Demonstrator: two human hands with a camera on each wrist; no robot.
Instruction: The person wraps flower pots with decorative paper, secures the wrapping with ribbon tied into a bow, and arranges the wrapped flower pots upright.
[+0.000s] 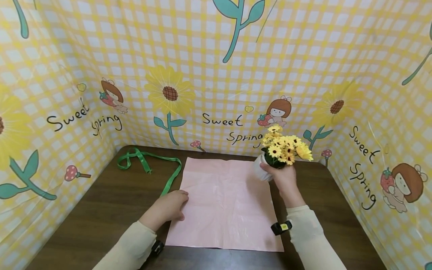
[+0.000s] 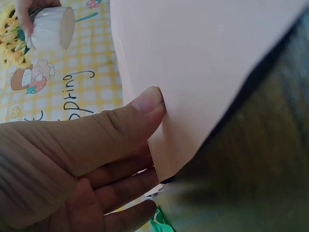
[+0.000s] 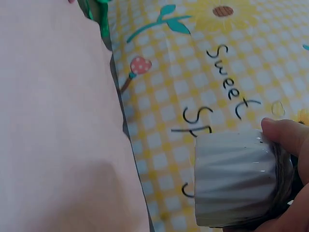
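Note:
My right hand (image 1: 285, 180) grips a small white pot (image 1: 261, 168) of yellow artificial-looking flowers (image 1: 285, 148) by its rim, tilted above the far right corner of a pink paper sheet (image 1: 222, 210). The right wrist view shows the ribbed side of the pot (image 3: 236, 179), with the thumb over its rim. My left hand (image 1: 168, 206) is at the left edge of the sheet. In the left wrist view, the left thumb (image 2: 149, 101) lies on top of the paper edge and the fingers reach behind it, pinching it.
A green ribbon (image 1: 145, 165) lies loosely curled at the back left of the dark wooden table (image 1: 91, 210), one end running towards the left hand. A yellow checked cloth (image 1: 216, 75) with printed flowers and words stands as a wall behind the table and along both sides.

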